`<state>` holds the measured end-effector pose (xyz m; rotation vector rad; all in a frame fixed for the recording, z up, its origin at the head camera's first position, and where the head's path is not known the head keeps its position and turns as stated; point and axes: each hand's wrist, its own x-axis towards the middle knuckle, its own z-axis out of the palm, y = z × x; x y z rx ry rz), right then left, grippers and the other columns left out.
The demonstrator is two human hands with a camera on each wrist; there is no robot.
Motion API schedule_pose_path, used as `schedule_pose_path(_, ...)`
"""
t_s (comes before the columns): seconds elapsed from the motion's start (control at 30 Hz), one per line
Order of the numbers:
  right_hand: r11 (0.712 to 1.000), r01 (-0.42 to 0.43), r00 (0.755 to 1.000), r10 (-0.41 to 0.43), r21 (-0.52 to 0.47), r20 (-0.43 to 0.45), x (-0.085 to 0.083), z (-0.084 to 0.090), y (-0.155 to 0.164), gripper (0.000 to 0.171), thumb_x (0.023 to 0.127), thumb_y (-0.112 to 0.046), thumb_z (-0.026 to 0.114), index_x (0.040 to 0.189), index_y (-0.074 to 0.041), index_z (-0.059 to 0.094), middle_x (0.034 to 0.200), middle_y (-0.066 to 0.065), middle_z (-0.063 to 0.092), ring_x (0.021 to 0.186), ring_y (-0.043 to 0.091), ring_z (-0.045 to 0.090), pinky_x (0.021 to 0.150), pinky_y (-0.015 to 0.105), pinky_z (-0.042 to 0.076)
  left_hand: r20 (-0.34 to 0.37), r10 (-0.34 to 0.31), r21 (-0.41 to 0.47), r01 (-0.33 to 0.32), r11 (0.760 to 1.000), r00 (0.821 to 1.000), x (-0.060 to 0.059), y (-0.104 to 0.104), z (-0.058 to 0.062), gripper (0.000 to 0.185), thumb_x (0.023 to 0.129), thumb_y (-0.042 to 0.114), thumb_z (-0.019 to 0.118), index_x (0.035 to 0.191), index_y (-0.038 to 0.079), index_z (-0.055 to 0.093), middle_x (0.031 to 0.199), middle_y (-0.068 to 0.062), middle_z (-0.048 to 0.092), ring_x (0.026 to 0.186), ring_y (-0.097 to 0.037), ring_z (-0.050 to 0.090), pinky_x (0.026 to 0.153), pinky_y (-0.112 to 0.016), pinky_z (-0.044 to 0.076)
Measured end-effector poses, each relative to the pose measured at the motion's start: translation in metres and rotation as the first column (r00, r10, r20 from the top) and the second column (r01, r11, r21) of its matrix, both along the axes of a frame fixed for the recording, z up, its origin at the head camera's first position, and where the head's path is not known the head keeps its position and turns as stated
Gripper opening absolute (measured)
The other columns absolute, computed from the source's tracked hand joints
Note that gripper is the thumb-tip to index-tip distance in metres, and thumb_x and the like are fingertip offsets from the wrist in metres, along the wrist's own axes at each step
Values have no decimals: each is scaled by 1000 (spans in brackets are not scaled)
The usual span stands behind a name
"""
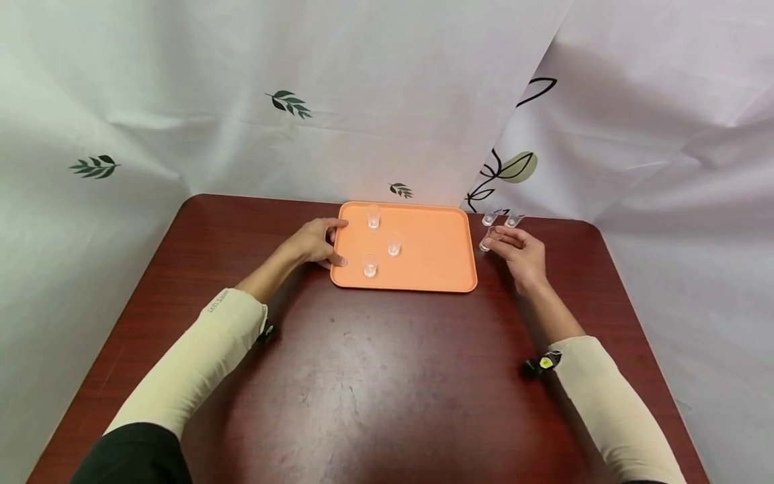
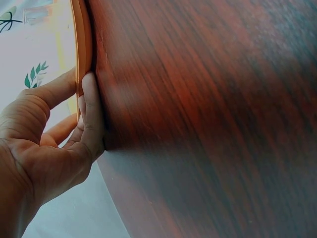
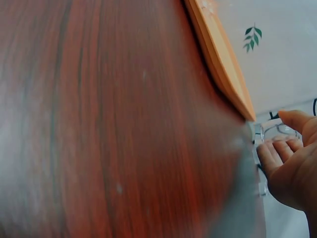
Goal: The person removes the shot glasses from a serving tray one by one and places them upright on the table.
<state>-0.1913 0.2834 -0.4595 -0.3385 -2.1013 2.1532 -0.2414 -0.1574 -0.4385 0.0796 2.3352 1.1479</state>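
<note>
three clear cups (image 1: 394, 245) stand on one orange tray (image 1: 435, 262) on the tabletop (image 1: 387, 376); three more (image 1: 511, 220) sit just right of it. left hand (image 1: 316, 242) grips the tray's left edge; right hand (image 1: 521, 254) pinches the nearest cup (image 1: 486, 241).

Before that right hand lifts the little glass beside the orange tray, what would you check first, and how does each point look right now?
1. Right hand has fingers round the glass: ok.
2. Left hand steadies the tray at its edge: ok.
3. Three glasses on the tray stand upright: ok.
4. Bare tray space for another glass: ok.
5. The two spare glasses stand clear of the fingers: cannot tell.
6. Grip is firm: cannot tell.
</note>
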Motion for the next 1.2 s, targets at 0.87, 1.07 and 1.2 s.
schedule_pose_path(0.87,972,233,971,-232,-16,55,-20,-2,58,34,89,10,89,119,-4,80,86,-13,79,84,-1,73,74,8,64,14,6,22,-6,1000,1000,0,0,-2,104,86,-10,92,175,11,42,133,-20,45,86,-21,70,71,-35,74)
schedule_pose_path(1.07,967,256,966,-255,-14,45,-27,-1,64,31,90,11,87,115,-4,78,85,-13,79,83,-1,74,74,7,64,5,9,24,-9,1000,1000,0,0,-2,104,86,-10,92,175,11,43,135,-21,46,85,-21,70,71,-34,74)
schedule_pose_path(1.2,963,267,962,-268,35,50,-31,-1,69,31,91,10,87,117,-4,78,85,-15,78,85,-2,72,75,6,63,1,8,19,-8,1000,1000,0,0,-2,103,87,-10,92,175,12,43,134,-20,47,84,-20,70,70,-33,74)
